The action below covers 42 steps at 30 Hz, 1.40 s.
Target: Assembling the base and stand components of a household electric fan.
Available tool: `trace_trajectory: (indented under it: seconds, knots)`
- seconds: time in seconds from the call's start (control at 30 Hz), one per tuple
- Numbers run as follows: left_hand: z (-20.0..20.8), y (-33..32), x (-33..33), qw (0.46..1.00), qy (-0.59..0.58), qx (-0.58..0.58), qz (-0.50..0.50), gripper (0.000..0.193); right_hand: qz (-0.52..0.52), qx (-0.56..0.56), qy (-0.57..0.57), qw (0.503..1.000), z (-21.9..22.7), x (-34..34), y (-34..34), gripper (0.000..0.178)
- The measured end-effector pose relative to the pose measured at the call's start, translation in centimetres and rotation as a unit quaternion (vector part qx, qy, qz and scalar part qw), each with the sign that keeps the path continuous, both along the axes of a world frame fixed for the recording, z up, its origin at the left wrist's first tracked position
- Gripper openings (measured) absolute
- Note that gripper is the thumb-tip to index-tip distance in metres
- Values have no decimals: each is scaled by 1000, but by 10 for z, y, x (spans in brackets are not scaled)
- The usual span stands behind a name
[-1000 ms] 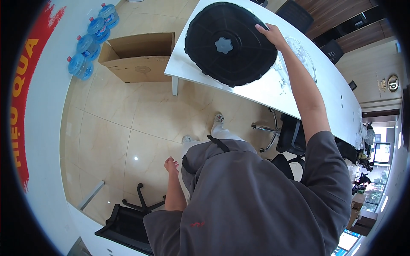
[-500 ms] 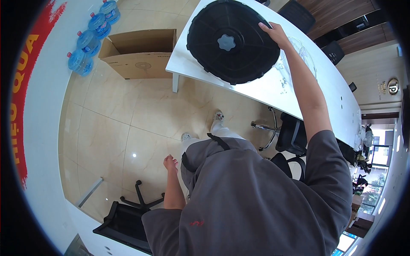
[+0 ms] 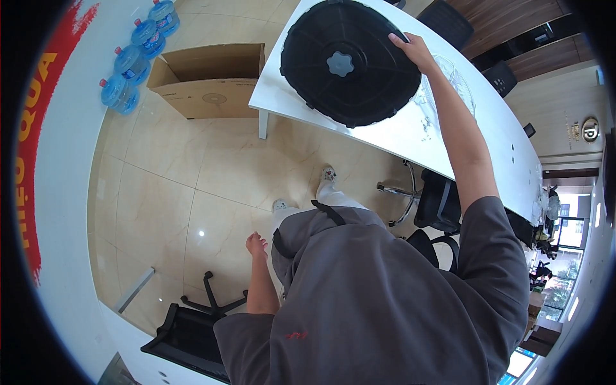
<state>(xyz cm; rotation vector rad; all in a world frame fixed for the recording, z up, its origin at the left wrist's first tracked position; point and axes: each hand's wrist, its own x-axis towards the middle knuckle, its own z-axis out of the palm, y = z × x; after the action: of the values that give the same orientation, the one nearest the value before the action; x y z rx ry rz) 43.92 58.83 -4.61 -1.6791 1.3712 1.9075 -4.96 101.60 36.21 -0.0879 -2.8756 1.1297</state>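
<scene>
A large round black fan base [image 3: 378, 86] with a grey star-shaped knob [image 3: 340, 64] at its centre stands tilted at the near left end of the white table [image 3: 507, 154]. My right hand [image 3: 416, 52] grips its right rim, the thumb lying over the face toward me and the other fingers hidden behind. Whether its lower edge touches the table is hard to make out. A wire fan guard [image 3: 462, 86] lies on the table just right of my right forearm. My left hand [image 3: 256, 244] hangs low by my side, fingers loosely curled and apart, with nothing seen in it.
An open cardboard box [image 3: 212, 96] stands on the floor left of the table. Several blue water jugs [image 3: 131, 64] line the wall. Office chairs stand under the table's right part [image 3: 439, 202] and at lower left [image 3: 186, 340]. A metal leg [image 3: 136, 289] shows beside the latter.
</scene>
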Motion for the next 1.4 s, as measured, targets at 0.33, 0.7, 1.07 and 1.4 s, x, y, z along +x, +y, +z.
trace_trajectory:
  seconds: [0.33,0.7,1.07,1.4]
  knots:
    - [6,2,-8,1000,-4,-17,-6,31,13,5,2,1000,2,2,-1,61]
    - [159,121,-281,863,401,-194,-240,42,21,0,-20,1000,4,-3,3,55]
    - [259,279,-456,718,425,-507,-216,65,137,-19,-21,990,11,-16,21,54]
    - [259,298,-469,736,337,-552,-199,57,150,-38,30,988,4,-23,23,51]
